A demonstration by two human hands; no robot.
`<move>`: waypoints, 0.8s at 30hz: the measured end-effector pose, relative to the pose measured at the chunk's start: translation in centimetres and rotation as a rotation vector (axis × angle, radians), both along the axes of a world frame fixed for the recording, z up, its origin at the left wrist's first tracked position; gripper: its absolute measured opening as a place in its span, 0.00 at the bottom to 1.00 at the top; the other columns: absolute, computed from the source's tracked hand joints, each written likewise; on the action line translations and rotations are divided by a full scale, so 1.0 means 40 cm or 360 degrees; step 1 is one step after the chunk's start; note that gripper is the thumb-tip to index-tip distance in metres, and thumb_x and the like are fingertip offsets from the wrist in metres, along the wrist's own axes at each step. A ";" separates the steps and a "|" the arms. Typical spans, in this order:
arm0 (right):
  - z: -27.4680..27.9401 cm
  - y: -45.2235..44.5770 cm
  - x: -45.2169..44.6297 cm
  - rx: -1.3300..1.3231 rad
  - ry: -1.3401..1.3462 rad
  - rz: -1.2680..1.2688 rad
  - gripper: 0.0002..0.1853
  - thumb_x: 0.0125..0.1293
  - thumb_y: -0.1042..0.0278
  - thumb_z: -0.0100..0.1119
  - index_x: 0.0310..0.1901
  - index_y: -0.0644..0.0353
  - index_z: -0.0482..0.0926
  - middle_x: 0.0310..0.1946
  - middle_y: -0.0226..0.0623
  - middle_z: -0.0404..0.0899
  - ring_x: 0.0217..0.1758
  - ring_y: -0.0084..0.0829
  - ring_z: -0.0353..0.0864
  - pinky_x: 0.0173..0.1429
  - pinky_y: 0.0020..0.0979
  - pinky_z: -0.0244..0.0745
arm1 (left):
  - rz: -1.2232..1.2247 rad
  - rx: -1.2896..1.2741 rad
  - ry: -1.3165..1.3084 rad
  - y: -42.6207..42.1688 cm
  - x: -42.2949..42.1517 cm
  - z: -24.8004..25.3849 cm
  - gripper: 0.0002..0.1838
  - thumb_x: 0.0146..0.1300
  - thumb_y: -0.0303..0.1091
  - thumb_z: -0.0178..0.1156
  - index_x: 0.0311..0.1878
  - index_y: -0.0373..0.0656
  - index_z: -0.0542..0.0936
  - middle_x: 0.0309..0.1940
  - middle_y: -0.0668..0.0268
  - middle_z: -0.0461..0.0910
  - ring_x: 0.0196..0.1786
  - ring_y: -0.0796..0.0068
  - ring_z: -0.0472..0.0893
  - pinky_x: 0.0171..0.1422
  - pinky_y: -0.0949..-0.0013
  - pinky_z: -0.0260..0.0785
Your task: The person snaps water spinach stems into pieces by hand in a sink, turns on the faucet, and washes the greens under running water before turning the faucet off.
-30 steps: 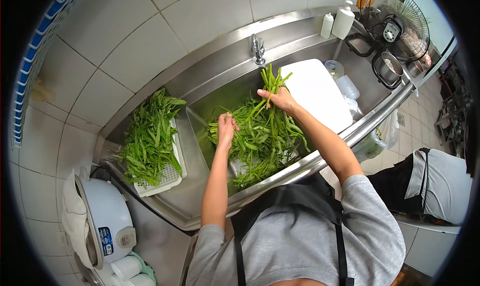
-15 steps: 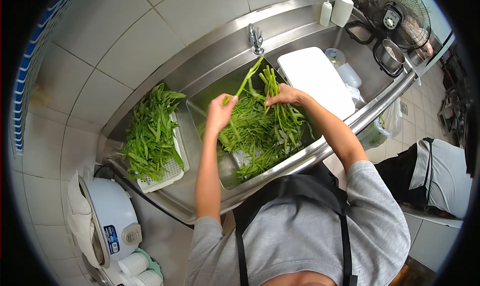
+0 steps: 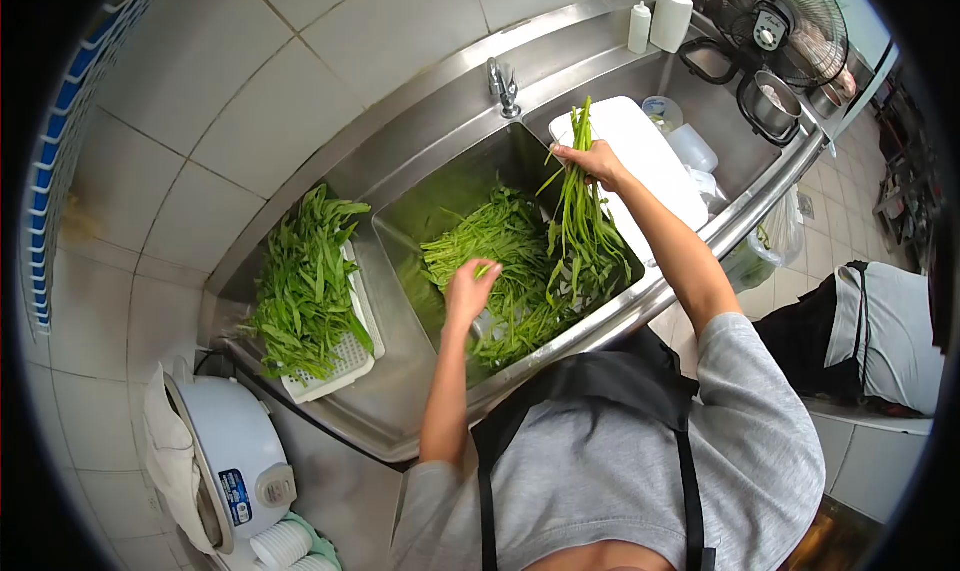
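Fingers point(image 3: 566, 153) of right hand point(image 3: 596, 162) closed round leafy-green bunch point(image 3: 577, 206), stem ends point(image 3: 582, 121) toward tiled wall point(image 3: 400, 41), leaves point(image 3: 604, 261) toward person point(image 3: 600, 471), long axis front-to-back; left hand point(image 3: 469, 292) pinches green scrap point(image 3: 485, 270).

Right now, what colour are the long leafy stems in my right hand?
The long leafy stems are green, clearest in the head view.

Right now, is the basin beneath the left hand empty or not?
Not empty: loose greens lie heaped in the basin, with bare metal showing beside them.
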State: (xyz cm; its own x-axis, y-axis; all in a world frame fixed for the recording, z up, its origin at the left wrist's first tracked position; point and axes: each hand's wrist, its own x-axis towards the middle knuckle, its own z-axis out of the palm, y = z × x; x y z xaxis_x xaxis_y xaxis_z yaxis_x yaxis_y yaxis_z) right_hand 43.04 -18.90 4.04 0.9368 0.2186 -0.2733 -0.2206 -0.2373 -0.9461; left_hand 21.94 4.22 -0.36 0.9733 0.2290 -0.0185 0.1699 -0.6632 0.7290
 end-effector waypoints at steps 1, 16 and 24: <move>-0.002 0.014 -0.006 -0.0007 -0.0017 0.0001 0.22 0.45 0.48 0.69 0.17 0.58 0.73 0.13 0.29 0.70 0.12 0.20 0.66 0.14 0.23 0.57 | -0.0049 -0.0082 -0.0028 -0.034 0.020 0.030 0.18 0.53 0.48 0.61 0.37 0.43 0.80 0.25 0.55 0.79 0.30 0.66 0.79 0.37 0.66 0.68; -0.023 0.106 -0.082 -0.0064 0.0039 0.0106 0.25 0.45 0.44 0.67 0.14 0.58 0.71 0.10 0.31 0.69 0.08 0.22 0.65 0.12 0.26 0.57 | -0.0401 -0.0819 0.0274 -0.086 0.144 0.033 0.11 0.59 0.38 0.55 0.36 0.39 0.77 0.16 0.76 0.67 0.16 0.83 0.63 0.21 0.73 0.57; 0.011 0.121 -0.100 -0.0208 0.0161 0.0143 0.24 0.47 0.43 0.65 0.19 0.59 0.73 0.12 0.31 0.70 0.10 0.22 0.65 0.14 0.25 0.57 | -0.0347 -0.0477 -0.0066 -0.098 0.140 -0.014 0.13 0.58 0.39 0.58 0.37 0.37 0.78 0.25 0.69 0.77 0.29 0.83 0.71 0.36 0.74 0.65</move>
State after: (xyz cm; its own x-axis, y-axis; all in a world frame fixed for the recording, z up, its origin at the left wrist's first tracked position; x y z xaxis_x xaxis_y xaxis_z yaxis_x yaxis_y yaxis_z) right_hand 39.04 -14.07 4.48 0.8815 0.2566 -0.3964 -0.2853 -0.3794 -0.8801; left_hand 27.53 0.31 -0.93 0.9999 0.0067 -0.0126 0.0143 -0.4364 0.8997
